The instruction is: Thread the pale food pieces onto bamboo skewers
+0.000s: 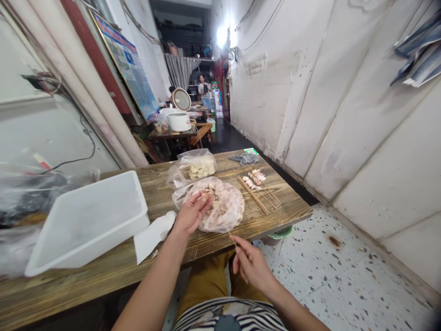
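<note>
My left hand is over an open clear plastic bag of pale pink meat pieces, palm up, with a small meat piece between its fingertips. Near the table's front edge my right hand pinches a thin bamboo skewer, whose tip points up toward the bag. To the right of the bag lie several skewers threaded with meat, beside a bundle of bare sticks. Behind it, a second plastic bag holds pale round slices.
A white plastic tub and a white paper sheet are on the wooden table at left. A crumpled grey glove-like item lies at the far edge near a green card. A rice cooker and a person are farther back.
</note>
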Demonstrator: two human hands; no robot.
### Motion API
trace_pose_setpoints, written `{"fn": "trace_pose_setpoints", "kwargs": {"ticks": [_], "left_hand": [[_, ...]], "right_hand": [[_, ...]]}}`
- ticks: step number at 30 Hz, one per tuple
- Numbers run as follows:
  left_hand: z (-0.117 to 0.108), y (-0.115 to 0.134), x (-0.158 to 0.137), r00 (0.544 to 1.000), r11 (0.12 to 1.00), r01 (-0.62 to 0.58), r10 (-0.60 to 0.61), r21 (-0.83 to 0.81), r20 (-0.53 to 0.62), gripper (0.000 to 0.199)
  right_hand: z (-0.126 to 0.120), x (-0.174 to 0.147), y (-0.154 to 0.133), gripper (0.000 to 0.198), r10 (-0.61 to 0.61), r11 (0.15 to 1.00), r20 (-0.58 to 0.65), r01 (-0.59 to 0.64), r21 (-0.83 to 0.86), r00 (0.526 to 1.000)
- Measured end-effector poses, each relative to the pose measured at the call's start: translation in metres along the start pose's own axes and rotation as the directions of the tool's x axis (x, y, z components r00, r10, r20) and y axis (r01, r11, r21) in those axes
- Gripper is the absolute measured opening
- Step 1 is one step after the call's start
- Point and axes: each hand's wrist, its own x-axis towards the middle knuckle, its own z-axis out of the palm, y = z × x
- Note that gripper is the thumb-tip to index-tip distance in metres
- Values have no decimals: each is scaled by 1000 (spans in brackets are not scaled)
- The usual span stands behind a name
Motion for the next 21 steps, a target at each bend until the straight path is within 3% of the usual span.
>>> {"fn": "trace_pose_setpoints", "kwargs": {"ticks": [8, 12, 18, 21], "left_hand": [[-5, -3, -4, 997, 995, 62, -58, -75, 58, 15], [-5, -4, -6, 998, 996, 64, -63, -54, 22, 14], [-3, -10, -11, 992, 993, 72, -81, 90, 102, 39], [-4, -15, -11, 994, 990, 77, -85, 115, 68, 31]], "right_hand": [[0, 1, -2, 45, -84, 981, -45, 75, -179, 995], [1, 2, 2, 42, -72, 987, -52, 64, -150, 996], [0, 4, -2, 37, -44, 996, -22, 43, -76, 999], [-1, 3, -7, 40, -22, 997, -22, 20, -70, 1000]]}}
